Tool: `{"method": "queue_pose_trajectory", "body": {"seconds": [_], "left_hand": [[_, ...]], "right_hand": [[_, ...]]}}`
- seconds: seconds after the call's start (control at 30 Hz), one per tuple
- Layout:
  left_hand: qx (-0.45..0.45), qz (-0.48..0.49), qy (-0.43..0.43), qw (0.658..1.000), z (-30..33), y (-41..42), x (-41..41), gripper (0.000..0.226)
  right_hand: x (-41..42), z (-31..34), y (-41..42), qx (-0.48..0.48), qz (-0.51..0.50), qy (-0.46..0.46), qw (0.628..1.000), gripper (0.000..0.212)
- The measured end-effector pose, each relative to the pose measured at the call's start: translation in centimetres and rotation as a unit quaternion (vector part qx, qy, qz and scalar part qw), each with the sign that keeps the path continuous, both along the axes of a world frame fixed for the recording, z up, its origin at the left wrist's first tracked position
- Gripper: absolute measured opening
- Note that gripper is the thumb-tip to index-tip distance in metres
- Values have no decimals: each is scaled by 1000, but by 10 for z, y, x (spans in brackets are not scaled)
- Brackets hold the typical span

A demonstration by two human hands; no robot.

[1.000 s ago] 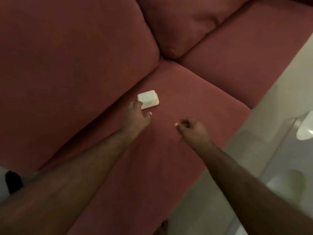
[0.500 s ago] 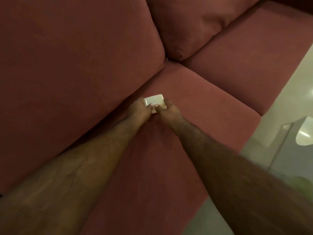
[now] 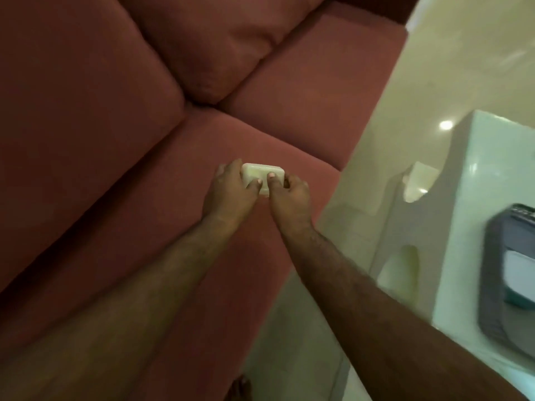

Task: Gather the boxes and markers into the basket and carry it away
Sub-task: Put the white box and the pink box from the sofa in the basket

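A small white box (image 3: 260,171) is held over the red sofa seat cushion (image 3: 162,204), near its front edge. My left hand (image 3: 228,192) grips the box's left side and my right hand (image 3: 289,195) grips its right side, both thumbs pressed on its top. A dark grey basket (image 3: 492,285) with something pale inside sits on a white table (image 3: 463,227) at the right edge of the view. No markers are visible.
The sofa's back cushions (image 3: 86,96) rise on the left and top. A glossy pale floor (image 3: 434,68) lies between the sofa and the white table. A foot (image 3: 240,389) shows at the bottom edge.
Both hands closed on the white box and lifted it off the cushion. The view swung right, bringing the table and basket into sight.
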State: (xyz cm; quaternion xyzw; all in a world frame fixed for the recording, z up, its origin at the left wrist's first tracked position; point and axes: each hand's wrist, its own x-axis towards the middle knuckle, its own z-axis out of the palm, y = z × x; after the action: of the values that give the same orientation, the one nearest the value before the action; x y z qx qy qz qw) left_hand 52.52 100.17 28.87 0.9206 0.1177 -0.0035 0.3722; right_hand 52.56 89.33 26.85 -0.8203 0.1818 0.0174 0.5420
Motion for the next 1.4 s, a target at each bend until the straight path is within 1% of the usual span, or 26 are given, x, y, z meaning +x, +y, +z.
{"method": "queue_pose_trajectory", "body": {"seconds": [0.07,0.17,0.23,0.33,0.43,0.5,0.57,0.63,0.7,0.77,0.8,0.87,0.93,0.97,1.1,1.2,1.27,1.33,1.4], "left_hand": [[9,-28,-2,1000,10,-49,-5,42],[24,-83,0,996,19,-135,-15,30],[17,-118,2,993,24,-190,-25,30],[1,-164,8,986,31,-279,-46,32],[-6,-201,11,979,35,-354,-73,35],[-23,-224,17,974,35,-398,-91,38],[-39,-249,29,967,29,-431,-106,41],[-48,-274,52,959,20,-458,-119,42],[-52,-296,77,951,7,-476,-128,42],[-54,-313,101,943,-7,-489,-136,42],[-53,-320,110,940,-12,-492,-139,40],[-41,-337,125,932,-23,-494,-144,37],[-14,-359,131,924,-28,-496,-145,36],[2,-368,130,921,-28,-497,-145,38],[39,-391,125,911,-25,-503,-142,54],[88,-403,104,905,-30,-504,-141,51],[125,-418,94,895,-35,-502,-139,49],[164,-431,88,883,-40,-500,-138,43],[196,-439,88,873,-43,-499,-139,37]], "right_hand": [[-10,17,-46,-22,-35,1,999,40],[-29,32,-127,-61,-97,-7,993,42],[-45,39,-175,-76,-127,-4,989,44],[-73,46,-258,-73,-199,13,977,45],[-102,46,-334,-51,-281,42,957,41],[-122,40,-380,-18,-330,48,943,39],[-142,33,-417,-3,-367,54,929,37],[-162,26,-449,17,-384,73,920,36],[-177,15,-475,100,-390,110,909,39],[-191,2,-493,230,-380,154,882,40],[-197,-3,-499,277,-368,175,870,37],[-206,-9,-507,314,-334,210,864,27],[-210,-12,-511,320,-303,230,867,17],[-210,-13,-512,319,-286,237,872,16],[-208,-16,-513,272,-194,270,903,27],[-204,-26,-510,190,-148,269,932,32],[-201,-30,-511,95,-112,267,953,29],[-199,-31,-513,6,-74,277,958,27],[-197,-35,-514,-34,-54,288,955,26]]}}
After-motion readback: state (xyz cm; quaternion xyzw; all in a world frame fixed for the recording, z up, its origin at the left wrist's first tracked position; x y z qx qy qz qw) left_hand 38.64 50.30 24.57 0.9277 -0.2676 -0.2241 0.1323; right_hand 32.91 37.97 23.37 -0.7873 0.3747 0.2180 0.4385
